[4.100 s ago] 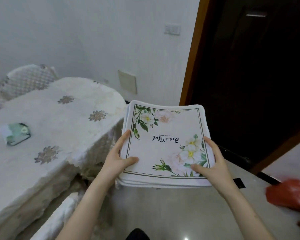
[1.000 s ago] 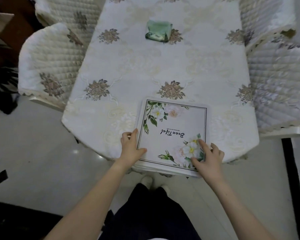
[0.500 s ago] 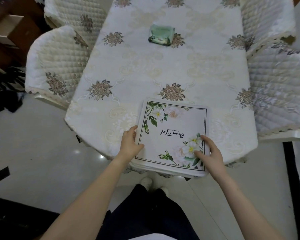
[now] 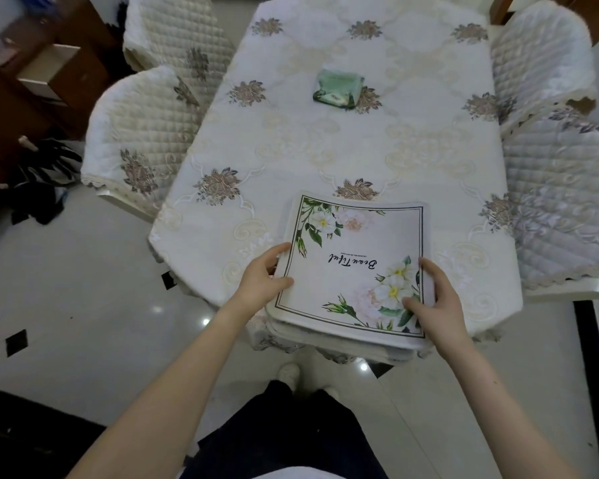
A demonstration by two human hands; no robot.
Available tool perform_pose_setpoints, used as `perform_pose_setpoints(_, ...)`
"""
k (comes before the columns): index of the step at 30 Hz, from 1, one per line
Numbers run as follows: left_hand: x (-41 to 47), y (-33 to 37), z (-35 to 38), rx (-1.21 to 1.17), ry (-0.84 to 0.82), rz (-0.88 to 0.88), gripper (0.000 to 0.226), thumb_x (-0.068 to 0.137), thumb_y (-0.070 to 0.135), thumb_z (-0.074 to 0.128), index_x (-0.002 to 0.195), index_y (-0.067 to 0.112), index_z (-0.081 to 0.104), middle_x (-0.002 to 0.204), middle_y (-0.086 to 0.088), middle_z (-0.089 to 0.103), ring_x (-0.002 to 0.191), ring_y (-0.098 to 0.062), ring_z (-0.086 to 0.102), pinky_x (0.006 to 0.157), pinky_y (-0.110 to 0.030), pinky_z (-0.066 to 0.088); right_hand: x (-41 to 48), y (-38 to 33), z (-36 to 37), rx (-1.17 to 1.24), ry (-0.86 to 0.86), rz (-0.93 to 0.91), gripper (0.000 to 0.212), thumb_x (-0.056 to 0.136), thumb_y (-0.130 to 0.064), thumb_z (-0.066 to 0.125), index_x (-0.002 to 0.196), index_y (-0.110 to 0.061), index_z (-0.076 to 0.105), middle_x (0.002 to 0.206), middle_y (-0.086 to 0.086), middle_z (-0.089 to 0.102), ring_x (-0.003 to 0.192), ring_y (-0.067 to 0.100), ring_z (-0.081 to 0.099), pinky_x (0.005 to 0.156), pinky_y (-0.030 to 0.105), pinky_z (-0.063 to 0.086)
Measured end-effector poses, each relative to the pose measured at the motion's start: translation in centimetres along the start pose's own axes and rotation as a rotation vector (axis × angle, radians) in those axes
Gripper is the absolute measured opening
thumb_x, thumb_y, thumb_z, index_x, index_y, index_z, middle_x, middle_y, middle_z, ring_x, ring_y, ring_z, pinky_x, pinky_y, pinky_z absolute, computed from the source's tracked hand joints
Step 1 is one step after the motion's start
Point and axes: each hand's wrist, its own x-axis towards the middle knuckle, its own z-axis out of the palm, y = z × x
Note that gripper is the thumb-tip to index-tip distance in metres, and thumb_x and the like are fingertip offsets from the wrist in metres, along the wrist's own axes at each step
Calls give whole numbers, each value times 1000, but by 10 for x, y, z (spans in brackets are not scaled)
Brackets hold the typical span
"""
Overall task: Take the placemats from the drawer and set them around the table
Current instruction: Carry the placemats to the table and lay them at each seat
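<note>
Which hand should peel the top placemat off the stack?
Probably the left hand: its thumb lies on the top placemat and its fingers curl at the stack's layered left edge. The right hand rests flat on the near right corner, well placed to pin the stack.

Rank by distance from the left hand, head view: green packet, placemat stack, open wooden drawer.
1. placemat stack: touching the left hand, near table edge.
2. green packet: mid-table, farther up.
3. open wooden drawer: far left, off the table.
</note>
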Motion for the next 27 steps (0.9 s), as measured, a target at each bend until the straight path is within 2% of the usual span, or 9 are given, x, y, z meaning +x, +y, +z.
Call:
perform_pose_setpoints(3, -6, 20, -21, -28, 52, 59, 65, 80, -7, 67, 136, 22, 54, 114, 11, 61, 92, 17, 57, 72, 0, 42, 2, -27, 4, 14, 12, -73, 71, 81, 6, 67, 139, -29, 45, 141, -14, 47, 123, -6, 40, 96, 6, 35)
perform_pose_setpoints(7, -14, 43, -55, -70, 108, 147, 66, 79, -7, 67, 136, 25, 54, 115, 7, 65, 94, 12, 62, 78, -9, 50, 4, -63, 15, 51, 29, -158, 73, 80, 3, 69, 137, -37, 46, 141, -13, 49, 128, 12, 49, 104, 38, 45)
perform_pose_setpoints(10, -14, 54, -85, -104, 139, 209, 66, 80, -4, 68, 134, 32, 55, 121, 2, 66, 108, -10, 64, 89, -26, 55, 7, -95, 30, 62, 48, -238, 72, 82, 2, 69, 137, -39, 45, 140, -16, 48, 125, 8, 50, 96, 29, 50)
perform_pose_setpoints(14, -8, 56, -128, -121, 191, 262, 67, 79, -6, 68, 131, 34, 56, 126, 0, 65, 113, -16, 63, 94, -33, 53, 15, -129, 61, 84, 45, -290, 70, 84, 6, 66, 141, -28, 44, 135, -15, 46, 100, -29, 44, 75, -4, 39)
perform_pose_setpoints(16, -1, 51, -151, -129, 203, 269, 68, 78, -7, 68, 132, 31, 56, 124, -2, 66, 109, -16, 65, 93, -31, 54, 21, -139, 85, 67, 38, -285, 70, 84, 3, 67, 140, -33, 44, 138, -19, 45, 110, -21, 43, 88, 2, 36)
perform_pose_setpoints(19, 17, 36, -191, -119, 210, 245, 68, 72, 4, 71, 127, 42, 58, 121, 0, 67, 107, -19, 65, 94, -38, 54, 32, -148, 127, 54, 30, -259, 72, 83, -1, 69, 138, -40, 44, 146, -17, 42, 134, 1, 36, 106, 30, 36)
perform_pose_setpoints(22, 44, 20, -231, -118, 193, 211, 67, 69, 9, 70, 116, 55, 59, 124, 0, 65, 112, -18, 62, 95, -40, 53, 42, -159, 176, 56, 51, -238, 72, 83, 0, 70, 140, -37, 45, 146, -15, 41, 125, -13, 41, 101, 18, 41)
perform_pose_setpoints(24, 63, 9, -257, -110, 175, 200, 70, 73, -2, 70, 114, 53, 58, 123, 0, 64, 108, -9, 62, 92, -29, 53, 47, -165, 207, 72, 67, -210, 72, 82, 5, 68, 140, -30, 46, 139, -13, 45, 113, -20, 46, 89, 7, 42)
perform_pose_setpoints(27, 93, 0, -291, -91, 119, 177, 70, 74, -8, 69, 120, 44, 57, 124, 5, 62, 105, 5, 57, 80, -10, 47, 59, -172, 246, 71, 94, -145, 75, 79, 5, 69, 140, -32, 47, 143, -13, 47, 131, 6, 43, 106, 32, 39)
